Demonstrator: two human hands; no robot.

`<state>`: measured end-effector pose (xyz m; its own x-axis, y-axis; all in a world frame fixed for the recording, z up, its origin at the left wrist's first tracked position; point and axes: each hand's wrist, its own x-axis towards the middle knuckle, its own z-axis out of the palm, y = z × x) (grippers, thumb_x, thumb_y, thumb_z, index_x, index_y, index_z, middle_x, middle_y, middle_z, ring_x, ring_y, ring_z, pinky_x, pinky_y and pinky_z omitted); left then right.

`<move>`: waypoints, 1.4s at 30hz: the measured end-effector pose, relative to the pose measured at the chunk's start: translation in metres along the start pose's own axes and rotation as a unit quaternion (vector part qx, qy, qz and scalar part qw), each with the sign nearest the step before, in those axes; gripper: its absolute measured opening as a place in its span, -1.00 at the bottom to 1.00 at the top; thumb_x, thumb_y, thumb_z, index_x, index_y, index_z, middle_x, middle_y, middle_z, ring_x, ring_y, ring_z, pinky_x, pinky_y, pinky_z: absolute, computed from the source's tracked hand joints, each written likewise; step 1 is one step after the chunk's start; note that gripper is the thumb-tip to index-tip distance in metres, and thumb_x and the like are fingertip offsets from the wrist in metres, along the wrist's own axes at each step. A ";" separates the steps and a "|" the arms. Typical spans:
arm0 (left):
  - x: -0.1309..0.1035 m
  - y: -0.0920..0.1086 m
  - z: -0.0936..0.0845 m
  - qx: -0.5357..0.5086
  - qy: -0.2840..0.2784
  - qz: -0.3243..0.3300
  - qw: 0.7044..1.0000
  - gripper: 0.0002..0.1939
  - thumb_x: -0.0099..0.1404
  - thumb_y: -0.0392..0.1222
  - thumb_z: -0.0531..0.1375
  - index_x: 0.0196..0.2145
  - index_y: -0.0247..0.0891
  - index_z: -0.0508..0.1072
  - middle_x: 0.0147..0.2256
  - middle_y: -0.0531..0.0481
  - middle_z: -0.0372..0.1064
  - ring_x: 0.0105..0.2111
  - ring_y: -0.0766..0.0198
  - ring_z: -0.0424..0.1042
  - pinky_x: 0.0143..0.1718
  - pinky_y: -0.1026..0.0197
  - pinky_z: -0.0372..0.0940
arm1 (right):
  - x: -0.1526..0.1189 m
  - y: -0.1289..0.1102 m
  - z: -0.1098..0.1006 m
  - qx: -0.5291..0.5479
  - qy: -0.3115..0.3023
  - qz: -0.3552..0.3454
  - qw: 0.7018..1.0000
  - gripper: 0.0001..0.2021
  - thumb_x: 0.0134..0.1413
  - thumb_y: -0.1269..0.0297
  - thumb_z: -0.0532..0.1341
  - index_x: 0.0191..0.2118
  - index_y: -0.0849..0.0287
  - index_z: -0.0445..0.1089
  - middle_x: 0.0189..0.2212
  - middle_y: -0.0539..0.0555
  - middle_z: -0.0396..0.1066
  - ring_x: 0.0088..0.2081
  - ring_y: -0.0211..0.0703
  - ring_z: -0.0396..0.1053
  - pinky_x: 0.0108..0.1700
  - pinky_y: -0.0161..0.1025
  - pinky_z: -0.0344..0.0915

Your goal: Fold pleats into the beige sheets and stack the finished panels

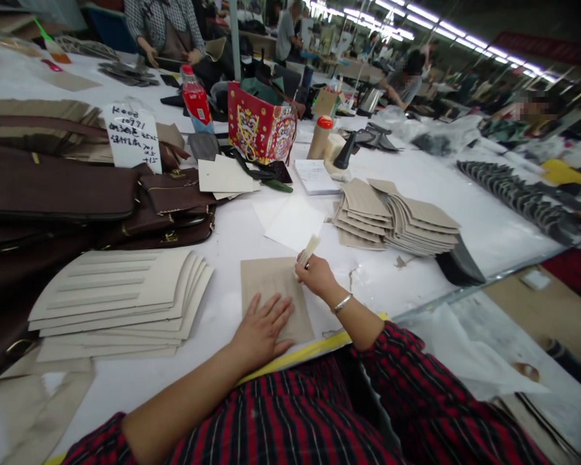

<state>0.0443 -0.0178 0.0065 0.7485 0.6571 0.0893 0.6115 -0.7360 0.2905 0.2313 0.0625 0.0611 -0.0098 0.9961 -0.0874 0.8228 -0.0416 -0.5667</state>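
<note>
A beige fabric-like panel lies flat on the white table in front of me. My left hand rests on it palm down, fingers spread. Over the panel's right edge, my right hand is closed around a pale flat stick-like tool, its upper end sticking out above the fingers. The tool's lower end is mostly hidden by the hand. White paper sheets lie just beyond the panel. To the left is a stack of light panels with raised strips; to the right, stacked beige pieces.
Dark brown leather bags are piled at left beside a handwritten card. Farther back stand a red-labelled bottle, a red patterned box and an orange-capped bottle. The table edge runs along the right. Other people work beyond.
</note>
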 end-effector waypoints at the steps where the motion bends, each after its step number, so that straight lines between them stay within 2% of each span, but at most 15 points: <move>1: 0.000 0.000 0.001 0.000 0.000 -0.002 1.000 -0.34 0.22 0.22 -0.10 0.19 -0.12 -0.02 0.19 -0.03 -0.03 0.19 0.07 -0.11 0.16 -0.16 -0.40 | -0.007 0.000 0.000 -0.003 -0.004 0.004 1.000 -0.85 0.05 0.31 0.02 -0.34 0.21 0.30 -0.56 -0.02 0.41 -0.54 -0.31 0.37 -0.36 -0.40 0.25; 3: 0.000 0.001 0.003 -0.005 0.002 -0.007 1.000 -0.35 0.23 0.22 -0.10 0.19 -0.12 -0.01 0.19 -0.02 -0.03 0.19 0.07 -0.11 0.16 -0.16 -0.42 | -0.033 0.001 0.002 -0.006 -0.018 0.014 1.000 -0.82 0.07 0.30 0.01 -0.36 0.21 0.31 -0.61 -0.02 0.39 -0.53 -0.29 0.37 -0.36 -0.40 0.24; 8: 0.001 0.003 0.003 -0.014 -0.002 -0.008 1.000 -0.35 0.23 0.22 -0.10 0.19 -0.11 -0.01 0.20 0.00 -0.06 0.20 0.08 -0.13 0.16 -0.15 -0.44 | -0.133 0.002 0.011 0.026 -0.022 0.039 0.999 -0.75 0.13 0.20 -0.06 -0.32 0.20 0.30 -0.62 0.00 0.36 -0.52 -0.24 0.37 -0.41 -0.37 0.23; 11: 0.000 0.002 -0.004 -0.019 -0.023 0.002 1.000 -0.38 0.23 0.19 -0.08 0.18 -0.09 0.02 0.20 0.00 -0.08 0.20 0.06 -0.13 0.15 -0.17 -0.43 | -0.150 0.011 0.003 0.086 -0.033 0.070 0.993 -0.70 0.15 0.11 -0.08 -0.32 0.18 0.29 -0.68 -0.05 0.32 -0.59 -0.27 0.34 -0.45 -0.36 0.25; 14: -0.006 -0.005 -0.014 -0.029 -0.044 0.040 0.998 -0.45 0.26 0.14 -0.09 0.17 -0.05 0.03 0.21 0.00 -0.08 0.19 0.06 -0.12 0.14 -0.18 -0.39 | -0.111 0.017 -0.018 0.050 -0.016 0.075 0.996 -0.66 0.15 0.05 -0.07 -0.20 0.21 0.25 -0.60 -0.02 0.37 -0.59 -0.25 0.35 -0.49 -0.34 0.25; 17: -0.014 -0.014 -0.021 -0.037 -0.041 0.088 0.995 -0.48 0.29 0.08 -0.10 0.18 -0.04 0.00 0.21 0.02 -0.08 0.20 0.10 -0.12 0.15 -0.15 -0.35 | -0.048 0.004 -0.030 -0.148 -0.021 -0.012 0.989 -0.69 0.13 0.11 0.01 -0.14 0.25 0.21 -0.44 0.10 0.43 -0.43 -0.15 0.41 -0.42 -0.30 0.25; 19: -0.018 -0.019 -0.024 -0.046 -0.031 0.107 0.993 -0.46 0.28 0.07 -0.06 0.18 -0.07 0.00 0.20 0.01 -0.06 0.20 0.10 -0.12 0.16 -0.13 -0.35 | -0.014 -0.012 -0.024 -0.287 -0.078 -0.126 0.946 -0.74 0.14 0.13 0.02 -0.17 0.22 0.21 -0.37 0.13 0.43 -0.36 -0.10 0.41 -0.40 -0.29 0.23; 22: -0.021 -0.023 -0.024 -0.068 -0.022 0.118 0.990 -0.44 0.27 0.07 -0.03 0.18 -0.11 0.01 0.19 -0.01 -0.03 0.20 0.08 -0.11 0.17 -0.11 -0.36 | 0.012 -0.029 -0.004 -0.379 -0.186 -0.271 0.865 -0.73 0.20 0.12 -0.09 -0.22 0.18 0.21 -0.36 0.11 0.43 -0.36 -0.12 0.40 -0.41 -0.31 0.19; 24: -0.021 -0.023 -0.024 -0.084 -0.023 0.113 0.990 -0.44 0.28 0.07 -0.04 0.18 -0.11 -0.01 0.20 0.00 -0.06 0.20 0.08 -0.12 0.18 -0.10 -0.37 | 0.017 -0.030 0.008 -0.399 -0.222 -0.316 0.831 -0.67 0.23 0.12 -0.18 -0.24 0.19 0.22 -0.38 0.12 0.43 -0.36 -0.13 0.40 -0.41 -0.31 0.17; 27: -0.021 -0.023 -0.025 -0.099 -0.030 0.104 0.989 -0.46 0.30 0.07 -0.09 0.19 -0.11 -0.02 0.21 0.01 -0.09 0.21 0.09 -0.15 0.18 -0.10 -0.40 | 0.028 -0.023 0.016 -0.406 -0.233 -0.342 0.815 -0.62 0.24 0.12 -0.23 -0.24 0.20 0.24 -0.39 0.13 0.43 -0.37 -0.12 0.40 -0.41 -0.30 0.16; 31: -0.021 -0.022 -0.028 -0.099 -0.038 0.108 0.989 -0.48 0.32 0.06 -0.12 0.18 -0.12 0.00 0.21 0.01 -0.10 0.21 0.10 -0.18 0.18 -0.09 -0.43 | 0.063 -0.022 0.012 -0.418 -0.207 -0.308 0.829 -0.64 0.24 0.12 -0.19 -0.21 0.19 0.25 -0.37 0.13 0.44 -0.38 -0.13 0.40 -0.43 -0.31 0.15; 34: -0.018 -0.022 -0.027 -0.094 -0.037 0.103 0.989 -0.48 0.31 0.08 -0.12 0.18 -0.10 0.00 0.20 0.03 -0.08 0.21 0.12 -0.18 0.19 -0.07 -0.43 | 0.078 -0.027 0.001 -0.391 -0.143 -0.269 0.869 -0.68 0.22 0.14 -0.13 -0.24 0.19 0.26 -0.32 0.15 0.42 -0.35 -0.15 0.40 -0.42 -0.32 0.17; 37: -0.010 -0.023 -0.024 -0.085 -0.031 0.074 0.993 -0.46 0.29 0.11 -0.09 0.17 -0.09 0.02 0.20 0.03 -0.07 0.21 0.14 -0.17 0.19 -0.06 -0.40 | 0.059 -0.023 -0.011 -0.247 -0.031 -0.205 0.947 -0.72 0.18 0.12 -0.07 -0.30 0.19 0.25 -0.36 0.13 0.41 -0.35 -0.19 0.39 -0.39 -0.34 0.21; 39: -0.005 -0.023 -0.021 -0.075 -0.025 0.050 0.996 -0.45 0.27 0.12 -0.06 0.17 -0.11 0.04 0.20 0.02 -0.07 0.21 0.14 -0.14 0.19 -0.05 -0.35 | 0.032 -0.012 -0.016 -0.097 -0.007 -0.123 0.988 -0.76 0.12 0.12 0.00 -0.28 0.19 0.22 -0.46 0.05 0.40 -0.45 -0.25 0.39 -0.44 -0.37 0.24; 42: -0.002 -0.022 -0.018 -0.055 -0.013 0.033 0.998 -0.47 0.26 0.13 -0.04 0.12 -0.12 0.14 0.18 -0.02 -0.01 0.19 0.13 -0.09 0.18 -0.03 -0.27 | -0.007 0.008 -0.014 0.082 -0.010 0.000 0.997 -0.75 0.00 0.18 0.10 -0.20 0.19 0.18 -0.54 -0.04 0.37 -0.62 -0.31 0.35 -0.57 -0.41 0.24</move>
<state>0.0250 0.0002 0.0167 0.7932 0.6025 0.0882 0.5300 -0.7544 0.3873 0.2456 0.0559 0.0684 -0.0228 0.9944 -0.1035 0.7185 -0.0557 -0.6933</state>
